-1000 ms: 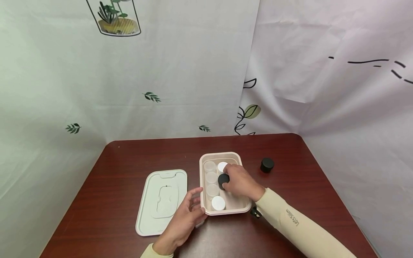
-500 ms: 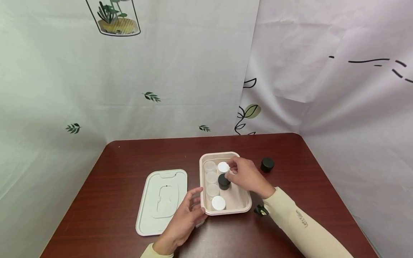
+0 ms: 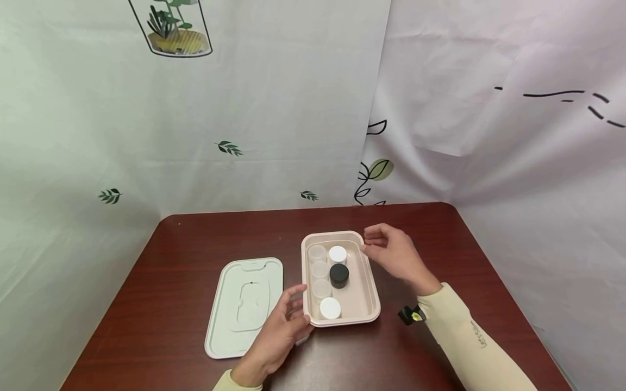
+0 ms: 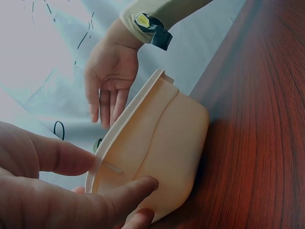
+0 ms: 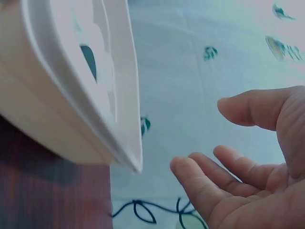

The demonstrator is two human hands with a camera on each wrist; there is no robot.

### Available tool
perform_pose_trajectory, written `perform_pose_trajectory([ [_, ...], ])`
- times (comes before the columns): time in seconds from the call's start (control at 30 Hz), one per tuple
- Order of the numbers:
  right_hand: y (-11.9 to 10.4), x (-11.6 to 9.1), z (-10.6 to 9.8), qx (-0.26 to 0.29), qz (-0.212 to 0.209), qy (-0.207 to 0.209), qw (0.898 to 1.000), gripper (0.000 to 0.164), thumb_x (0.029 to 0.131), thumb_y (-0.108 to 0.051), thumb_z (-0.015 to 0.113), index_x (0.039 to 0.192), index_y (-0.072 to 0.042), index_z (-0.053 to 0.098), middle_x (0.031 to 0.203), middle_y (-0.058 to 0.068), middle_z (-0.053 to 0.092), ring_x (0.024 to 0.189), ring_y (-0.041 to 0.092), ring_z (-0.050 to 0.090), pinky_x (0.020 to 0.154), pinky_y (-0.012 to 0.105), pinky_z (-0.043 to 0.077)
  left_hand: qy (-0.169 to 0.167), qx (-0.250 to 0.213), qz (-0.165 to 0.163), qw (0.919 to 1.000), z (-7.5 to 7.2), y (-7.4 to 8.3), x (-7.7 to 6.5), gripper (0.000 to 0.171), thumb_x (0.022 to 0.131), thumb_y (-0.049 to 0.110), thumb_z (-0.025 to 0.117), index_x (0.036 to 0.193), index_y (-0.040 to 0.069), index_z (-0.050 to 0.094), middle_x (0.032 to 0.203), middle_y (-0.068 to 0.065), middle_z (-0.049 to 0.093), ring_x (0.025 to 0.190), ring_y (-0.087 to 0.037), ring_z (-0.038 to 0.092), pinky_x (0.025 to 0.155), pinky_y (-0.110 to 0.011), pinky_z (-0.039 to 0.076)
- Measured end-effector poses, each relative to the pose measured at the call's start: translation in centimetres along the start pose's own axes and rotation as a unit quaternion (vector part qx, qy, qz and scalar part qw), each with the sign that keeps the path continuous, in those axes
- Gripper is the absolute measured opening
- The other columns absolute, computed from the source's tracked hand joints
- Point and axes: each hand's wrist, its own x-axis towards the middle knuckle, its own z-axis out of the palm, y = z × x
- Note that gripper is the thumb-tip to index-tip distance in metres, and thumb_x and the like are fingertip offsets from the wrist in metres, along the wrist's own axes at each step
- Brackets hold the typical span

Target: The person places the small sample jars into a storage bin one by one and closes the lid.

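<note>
A beige plastic box (image 3: pixel 364 293) stands on the table. Along its left side are several translucent round jars (image 3: pixel 321 270), with a white-capped jar (image 3: pixel 330 308) at the near end. A second white-capped jar (image 3: pixel 337 254) and a black jar (image 3: pixel 339 276) form a partial row beside them. My left hand (image 3: pixel 279 331) holds the box's left side near the front corner, digits at the rim (image 4: pixel 98 162) and on the outer wall. Past the far right rim, my right hand (image 3: pixel 396 252) hovers with loosely bent fingers (image 5: pixel 198 176) and nothing between them.
A pale lid (image 3: pixel 244 309) lies flat left of the box, partly under the left forearm's line. The dark red wooden table (image 3: pixel 195 239) meets white patterned fabric (image 3: pixel 259 108) at the back and sides. A dark wrist strap (image 3: pixel 411 315) hangs at the right sleeve.
My right hand has left the black jar inside the box and moved right past the rim. It now hides the black jar on the table. The left hand stays in place.
</note>
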Motion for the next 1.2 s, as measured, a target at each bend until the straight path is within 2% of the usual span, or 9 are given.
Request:
perform_pose_trajectory([
  [0.2,1.3,0.1,-1.9,0.011,0.016,0.033,0.999,0.043,0.095,-0.017,0.077,0.134,-0.002,0.066,0.131,0.020,0.072,0.119,0.034,0.072,0.088,0.019,0.055,0.003,0.002,-0.001,1.0000,0.0,0.0,-0.1,0.070,0.096,-0.004,0.055,0.160,0.008,0.029,0.151,-0.031,0.036,0.124,-0.031,0.059,0.097,-0.037,0.058],
  [0.53,4.0,0.0,-4.2,0.001,0.034,0.062,0.997,0.049,0.098,-0.024,0.076,0.139,-0.002,0.063,0.137,0.023,0.069,0.125,0.037,0.069,0.086,0.009,0.048,-0.001,-0.002,0.002,1.0000,0.0,0.0,0.0,0.071,0.095,-0.005,0.055,0.160,0.007,0.028,0.152,-0.031,0.035,0.125,-0.031,0.058,0.096,-0.036,0.058],
  [0.73,6.0,-0.2,-5.2,-0.002,0.053,0.078,0.996,0.052,0.099,-0.026,0.075,0.142,0.000,0.061,0.141,0.024,0.066,0.129,0.039,0.066,0.083,0.008,0.047,-0.001,0.001,0.001,1.0000,0.1,-0.1,0.0,0.071,0.095,-0.005,0.055,0.160,0.008,0.029,0.152,-0.031,0.035,0.124,-0.031,0.058,0.096,-0.037,0.057],
  [1.03,8.1,-0.1,-5.5,-0.020,0.076,0.089,0.993,0.052,0.099,-0.024,0.074,0.143,0.000,0.060,0.140,0.025,0.067,0.129,0.041,0.066,0.079,0.010,0.048,0.001,-0.001,0.003,1.0000,0.1,-0.1,0.0,0.070,0.095,-0.005,0.055,0.160,0.009,0.030,0.151,-0.031,0.035,0.123,-0.030,0.058,0.096,-0.039,0.057],
  [1.13,8.7,-0.1,-5.4,-0.032,0.084,0.087,0.992,0.053,0.099,-0.025,0.073,0.144,-0.001,0.060,0.141,0.024,0.067,0.129,0.040,0.066,0.080,0.014,0.051,0.001,0.000,0.003,1.0000,0.1,-0.1,0.0,0.070,0.095,-0.005,0.055,0.160,0.009,0.030,0.151,-0.030,0.036,0.123,-0.030,0.058,0.096,-0.039,0.057],
  [1.2,9.1,-0.1,-5.3,-0.040,0.092,0.085,0.991,0.054,0.098,-0.026,0.073,0.145,-0.001,0.060,0.142,0.023,0.067,0.130,0.040,0.065,0.084,0.021,0.055,0.001,0.001,0.002,1.0000,0.1,-0.1,0.0,0.070,0.095,-0.005,0.055,0.160,0.009,0.030,0.151,-0.030,0.036,0.123,-0.030,0.058,0.096,-0.039,0.057],
])
